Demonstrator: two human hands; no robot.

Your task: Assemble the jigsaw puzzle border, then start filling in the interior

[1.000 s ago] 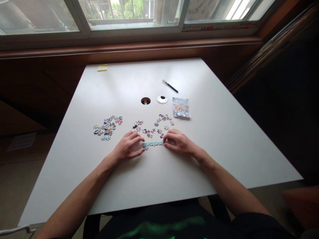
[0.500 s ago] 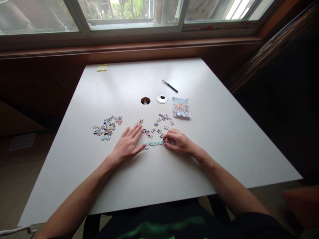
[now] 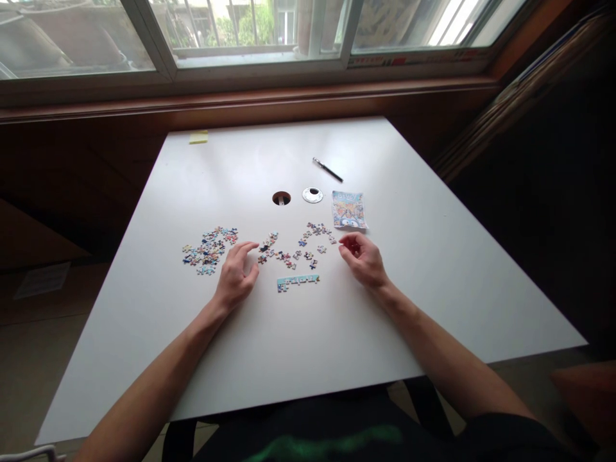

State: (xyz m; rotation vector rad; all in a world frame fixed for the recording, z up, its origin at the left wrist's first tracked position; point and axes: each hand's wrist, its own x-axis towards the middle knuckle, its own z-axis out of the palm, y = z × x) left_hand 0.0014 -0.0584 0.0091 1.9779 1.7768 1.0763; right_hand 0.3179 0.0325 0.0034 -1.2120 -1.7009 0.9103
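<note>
A joined strip of jigsaw puzzle pieces [image 3: 298,280], light blue along its top edge, lies on the white table between my hands, touched by neither. My left hand [image 3: 237,274] rests to its left, fingers curved and apart with nothing between them. It is beside a small cluster of loose puzzle pieces [image 3: 267,249]. Right of the strip, my right hand [image 3: 362,258] has its fingers curled, thumb and forefinger apart and holding nothing visible. An arc of loose pieces [image 3: 316,229] lies just left of that hand. Further left sits a bigger pile of mixed pieces [image 3: 208,250].
A printed picture packet [image 3: 349,210] lies beyond my right hand, with a black pen [image 3: 328,170] behind it. Near the middle are a round cable hole [image 3: 282,198] and its metal cover [image 3: 312,195]. A yellow sticky note [image 3: 198,137] is at the far left edge.
Both hands have come off the puzzle strip. My left hand moved left and curled from flat; my right hand moved right and up, its fingers opening. The strip stays in place.
</note>
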